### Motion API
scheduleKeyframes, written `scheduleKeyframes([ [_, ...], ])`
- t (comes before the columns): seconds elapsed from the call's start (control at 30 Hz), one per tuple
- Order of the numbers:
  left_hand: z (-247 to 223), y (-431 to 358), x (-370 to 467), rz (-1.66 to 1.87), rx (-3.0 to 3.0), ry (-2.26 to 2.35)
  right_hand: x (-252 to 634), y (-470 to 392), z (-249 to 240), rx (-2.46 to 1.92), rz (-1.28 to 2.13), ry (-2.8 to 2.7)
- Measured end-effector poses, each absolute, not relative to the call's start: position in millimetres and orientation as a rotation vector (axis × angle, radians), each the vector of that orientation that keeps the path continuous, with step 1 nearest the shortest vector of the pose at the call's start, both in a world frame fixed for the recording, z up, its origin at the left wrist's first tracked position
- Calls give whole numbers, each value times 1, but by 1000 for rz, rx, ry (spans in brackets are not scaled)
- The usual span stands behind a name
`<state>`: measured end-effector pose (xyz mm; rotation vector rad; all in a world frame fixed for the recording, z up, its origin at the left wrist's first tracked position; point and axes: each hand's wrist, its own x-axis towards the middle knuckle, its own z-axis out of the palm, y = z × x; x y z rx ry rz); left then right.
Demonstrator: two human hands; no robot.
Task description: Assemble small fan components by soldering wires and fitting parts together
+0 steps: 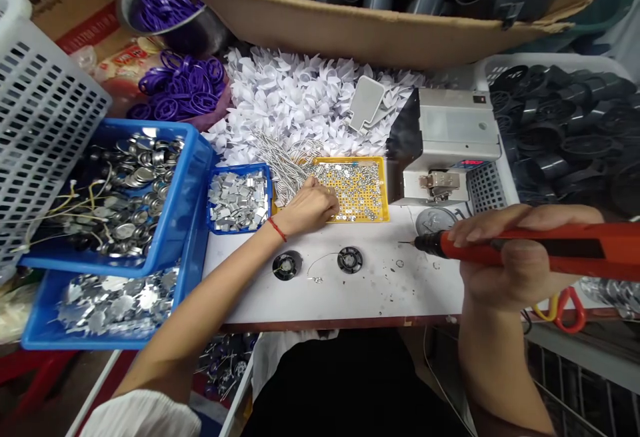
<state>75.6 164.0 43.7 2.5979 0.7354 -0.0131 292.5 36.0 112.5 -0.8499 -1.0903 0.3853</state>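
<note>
My right hand (515, 250) is wrapped round a red electric screwdriver (565, 250), its thin bit pointing left above the white worktop (410, 297). My left hand (313, 205) rests at the left part of a yellow tray (384, 190) of small screws and other metal bits. Its fingers are curled together, and what they pinch, if anything, is hidden. In front of me lie two round black plastic parts (349, 260), the right one with a thin wire beside it. A small cluster of metal bits (317, 280) lies between them.
Left are a small blue tray of metal plates (239, 198) and a larger blue bin (193, 157) of metal discs. White plastic pieces (300, 90) are heaped behind, near bundled wires (283, 160). A grey machine (450, 137) and scissors (570, 310) are on the right.
</note>
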Motion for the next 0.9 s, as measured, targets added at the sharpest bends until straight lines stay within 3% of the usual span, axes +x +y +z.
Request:
scheduleKeyframes([
  [0.67, 40, 163, 91, 91, 2408, 1119, 289, 33, 112, -831, 406, -1050],
  [0.9, 28, 154, 98, 181, 2643, 882, 281, 33, 117, -857, 426, -1047],
])
